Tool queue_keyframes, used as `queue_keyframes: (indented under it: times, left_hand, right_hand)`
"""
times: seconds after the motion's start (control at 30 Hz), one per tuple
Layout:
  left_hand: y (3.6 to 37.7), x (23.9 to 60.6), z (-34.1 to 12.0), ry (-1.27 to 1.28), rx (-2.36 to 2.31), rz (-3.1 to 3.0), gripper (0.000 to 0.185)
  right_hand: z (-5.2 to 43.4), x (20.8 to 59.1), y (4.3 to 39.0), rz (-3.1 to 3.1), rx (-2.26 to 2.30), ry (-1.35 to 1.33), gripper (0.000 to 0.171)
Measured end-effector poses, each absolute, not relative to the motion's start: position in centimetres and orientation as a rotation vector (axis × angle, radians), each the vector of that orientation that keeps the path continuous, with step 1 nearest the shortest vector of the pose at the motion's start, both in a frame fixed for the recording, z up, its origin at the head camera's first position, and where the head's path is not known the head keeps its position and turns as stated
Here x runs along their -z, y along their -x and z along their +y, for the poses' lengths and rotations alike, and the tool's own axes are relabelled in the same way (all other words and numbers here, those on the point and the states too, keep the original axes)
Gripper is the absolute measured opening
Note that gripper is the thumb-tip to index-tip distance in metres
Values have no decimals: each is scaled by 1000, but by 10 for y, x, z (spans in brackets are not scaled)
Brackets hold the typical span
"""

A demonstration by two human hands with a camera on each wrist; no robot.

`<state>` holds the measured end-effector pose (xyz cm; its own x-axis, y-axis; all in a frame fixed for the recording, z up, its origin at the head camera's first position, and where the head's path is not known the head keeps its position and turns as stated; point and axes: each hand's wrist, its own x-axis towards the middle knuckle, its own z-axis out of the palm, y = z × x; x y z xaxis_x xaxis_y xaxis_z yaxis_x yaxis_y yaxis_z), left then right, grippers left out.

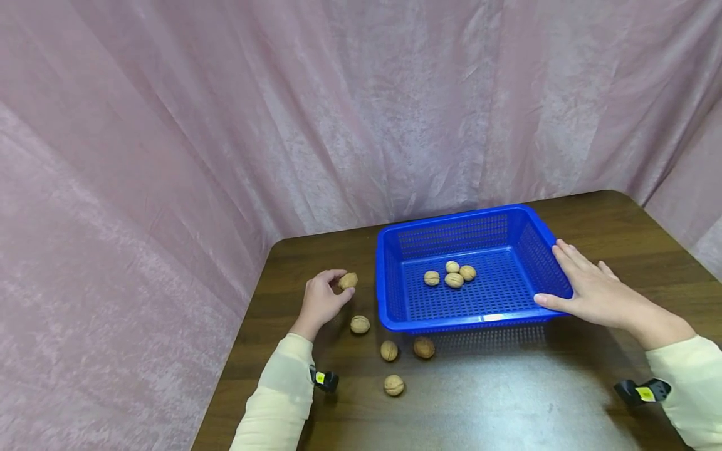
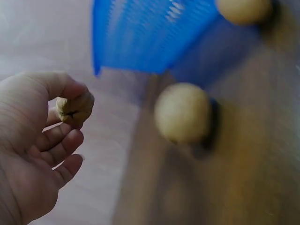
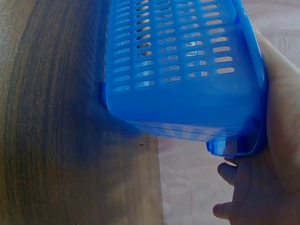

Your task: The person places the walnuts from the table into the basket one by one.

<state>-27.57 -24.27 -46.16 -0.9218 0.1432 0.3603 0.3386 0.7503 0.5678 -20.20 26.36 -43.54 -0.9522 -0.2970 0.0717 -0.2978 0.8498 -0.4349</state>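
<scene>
My left hand point(image 1: 323, 302) pinches a walnut point(image 1: 348, 281) between thumb and fingers, left of the blue basket point(image 1: 385, 282). In the left wrist view the walnut point(image 2: 80, 110) shows at the fingertips, with the lower fingers loosely bent. My right hand point(image 1: 592, 291) rests on the basket's near right corner, its thumb over the front rim and its fingers extended along the right rim. The right wrist view shows the hand point(image 3: 286, 122) against the rim point(image 3: 262, 89). Several walnuts point(image 1: 454, 280) lie grouped inside the basket.
Loose on the brown table point(image 1: 507, 401) are several more walnuts: one nearest my left hand point(image 1: 360, 324), a darker one point(image 1: 424, 347) before the basket, and others point(image 1: 389, 351) closer to me. A pink curtain point(image 1: 395, 113) hangs behind the table.
</scene>
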Motion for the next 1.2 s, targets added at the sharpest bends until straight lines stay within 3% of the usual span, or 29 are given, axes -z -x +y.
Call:
queue_keyframes:
  times: [0.33,0.6,0.87,1.2]
  left_hand:
    - [268,397,-192,790,890,-2612,34]
    - [287,372,-141,889,848,-2719,38]
    - [326,374,-97,886,821,-2850,42]
    - [353,403,-69,901,862,-2954,44]
  right_hand:
    - [263,437,200,-3013,-716,-480,107]
    - [264,437,201,-3026,-710,-472,108]
    - [263,436,198,-3020,-729,-478,107]
    - [264,436,193,-3004,-713,-484,106]
